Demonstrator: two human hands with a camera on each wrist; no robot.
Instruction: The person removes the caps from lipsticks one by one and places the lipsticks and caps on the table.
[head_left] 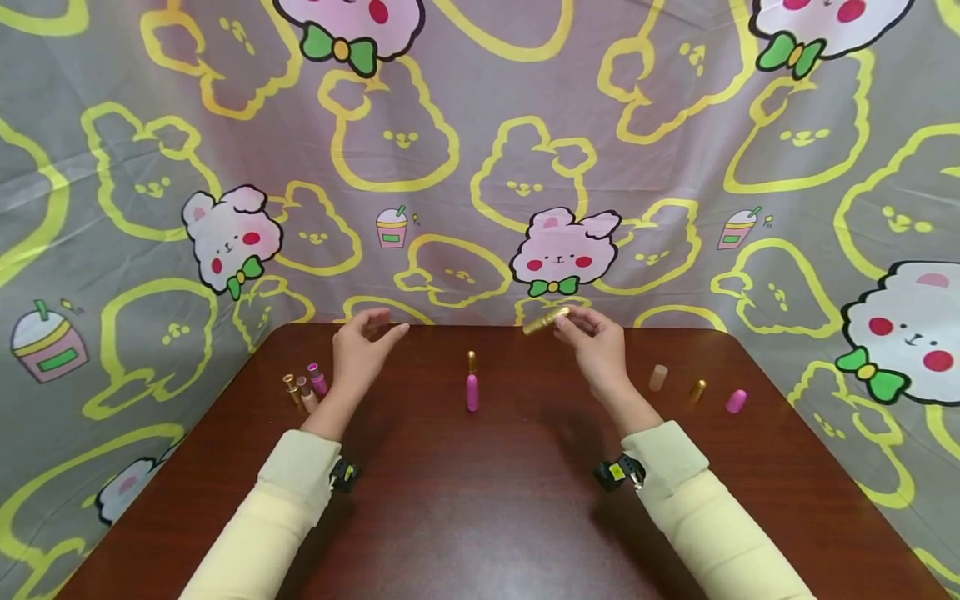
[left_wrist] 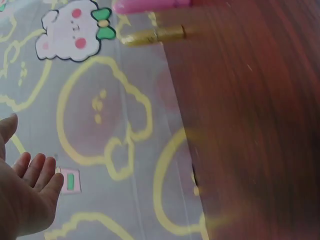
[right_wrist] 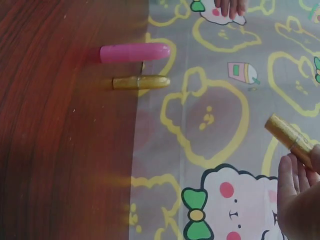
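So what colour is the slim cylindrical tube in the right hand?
The tube is gold, clearest in the right wrist view.

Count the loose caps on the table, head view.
3, right of the right hand: beige cap nearest it, gold cap in the middle, pink cap farthest right. The arms cover some table, so another could be hidden.

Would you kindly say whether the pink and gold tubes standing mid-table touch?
Apart: the right wrist view shows a gap between the pink tube and the standing gold tube.
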